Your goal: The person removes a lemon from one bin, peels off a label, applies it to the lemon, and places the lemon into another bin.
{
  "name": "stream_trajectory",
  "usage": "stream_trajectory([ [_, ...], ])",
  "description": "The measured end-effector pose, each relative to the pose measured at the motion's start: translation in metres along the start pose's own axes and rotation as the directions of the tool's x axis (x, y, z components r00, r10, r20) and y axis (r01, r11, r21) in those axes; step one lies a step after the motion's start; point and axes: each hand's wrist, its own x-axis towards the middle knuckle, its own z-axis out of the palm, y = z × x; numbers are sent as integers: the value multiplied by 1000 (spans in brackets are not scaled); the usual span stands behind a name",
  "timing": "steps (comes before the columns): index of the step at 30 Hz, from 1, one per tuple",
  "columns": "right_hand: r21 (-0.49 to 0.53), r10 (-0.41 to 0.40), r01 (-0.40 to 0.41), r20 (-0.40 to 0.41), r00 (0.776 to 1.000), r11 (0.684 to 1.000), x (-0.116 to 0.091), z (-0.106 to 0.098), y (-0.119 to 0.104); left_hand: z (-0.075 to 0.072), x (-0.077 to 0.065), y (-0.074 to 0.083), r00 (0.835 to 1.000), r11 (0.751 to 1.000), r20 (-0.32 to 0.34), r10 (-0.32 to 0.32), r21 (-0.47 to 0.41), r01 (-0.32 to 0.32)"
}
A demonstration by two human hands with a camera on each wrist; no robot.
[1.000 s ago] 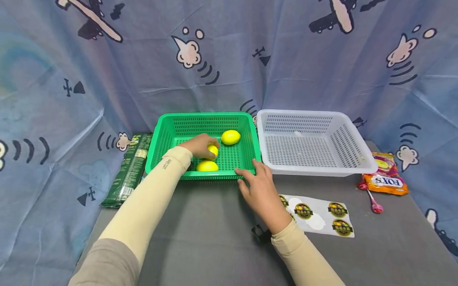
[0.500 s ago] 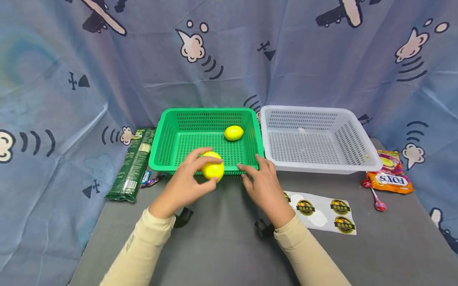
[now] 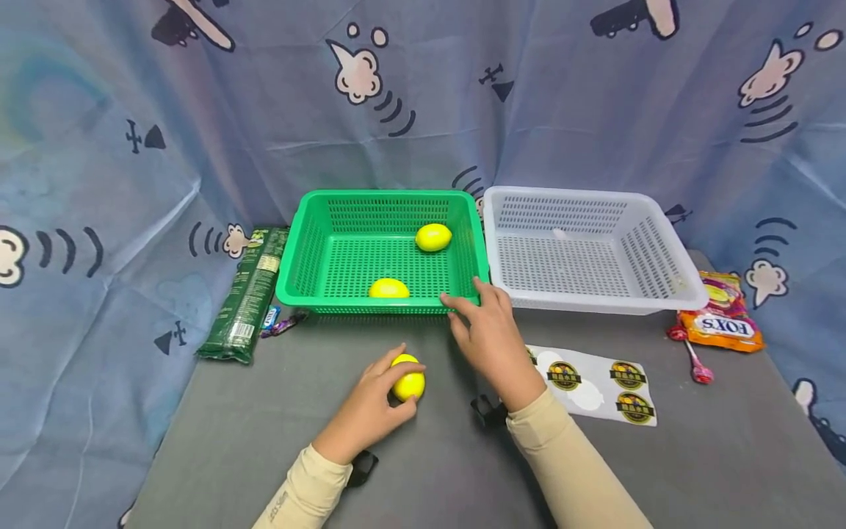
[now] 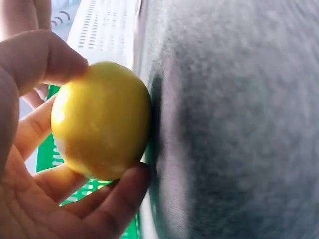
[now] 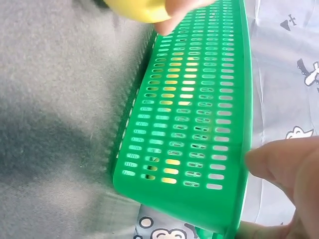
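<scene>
A yellow lemon (image 3: 410, 378) is gripped between the thumb and fingers of my left hand (image 3: 373, 404), low over the grey table in front of the green basket (image 3: 344, 302). Seen from the left wrist, the lemon (image 4: 102, 122) is close to the table; whether it touches cannot be told. My right hand (image 3: 492, 342) holds the front right corner of the green basket, with fingertips on its rim. Inside that basket one lemon (image 3: 433, 237) lies at the back right, and another lemon (image 3: 388, 288) is partly hidden behind the front wall.
Right of the green basket stands a white basket (image 3: 595, 303). A sticker sheet (image 3: 595, 389) lies before it. A FOX'S candy bag (image 3: 720, 316) and a lollipop (image 3: 697, 364) are at right. At left are a green packet (image 3: 244, 301) and small wrapped sweets (image 3: 280, 323).
My left hand has lifted one lemon out of the green basket and brought it toward me, down near the table. The right hand has stayed at the basket's corner.
</scene>
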Motion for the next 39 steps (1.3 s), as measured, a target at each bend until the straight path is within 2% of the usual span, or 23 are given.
stream_trajectory([
  [4, 52, 11, -14, 49, 999, 999, 2, -9, 3, -6, 1, 3, 999, 998, 25, 34, 43, -35],
  [6, 99, 25, -32, 71, 997, 995, 1, -17, 6, -8, 3, 6, 996, 992, -7, 85, 94, -84],
  [7, 126, 35, -43, 71, 997, 991, -1, -21, 8, -8, 4, 9, 991, 986, -44, 125, 117, -119],
  [9, 173, 66, -75, 58, 996, 982, -10, -30, 14, -6, 7, 19, 970, 973, -133, 205, 139, -186],
  [11, 193, 125, -128, 32, 992, 973, -23, -38, 22, 3, 10, 33, 941, 962, -210, 266, 124, -244],
  [12, 193, 159, -159, 15, 987, 968, -31, -41, 26, 10, 12, 41, 932, 959, -227, 282, 105, -264],
  [13, 190, 197, -195, 7, 980, 962, -39, -44, 31, 18, 14, 49, 931, 958, -229, 285, 88, -272],
  [16, 148, 278, -276, 10, 961, 950, -66, -46, 49, 45, 21, 70, 962, 974, -162, 222, 73, -213],
  [18, 103, 307, -312, 62, 950, 944, -80, -41, 61, 63, 30, 78, 983, 985, -106, 150, 100, -140],
  [20, 65, 320, -330, 136, 938, 942, -92, -32, 71, 78, 41, 82, 996, 990, -61, 68, 125, -60],
  [23, 37, 334, -348, 205, 920, 937, -105, -21, 79, 95, 53, 82, 999, 991, -30, -28, 127, 32],
  [25, 50, 321, -337, 201, 926, 940, -112, -17, 78, 104, 58, 80, 997, 991, -38, -70, 113, 74],
  [29, 64, 310, -327, 193, 931, 943, -122, -17, 73, 114, 60, 76, 993, 997, -97, -72, 23, 74],
  [31, 59, 325, -345, 216, 921, 937, -124, -19, 71, 116, 60, 75, 991, 992, -106, -77, -103, 66],
  [33, 53, 353, -374, 230, 907, 926, -126, -20, 70, 117, 61, 75, 989, 960, -99, -107, -271, 77],
  [34, 51, 364, -385, 230, 902, 921, -127, -21, 70, 117, 62, 75, 988, 929, -82, -130, -358, 93],
  [37, 57, 398, -422, 235, 887, 905, -129, -23, 69, 117, 60, 78, 979, 797, 3, -204, -580, 168],
  [39, 89, 408, -438, 236, 882, 894, -129, -24, 69, 117, 57, 80, 973, 745, 54, -225, -634, 207],
])
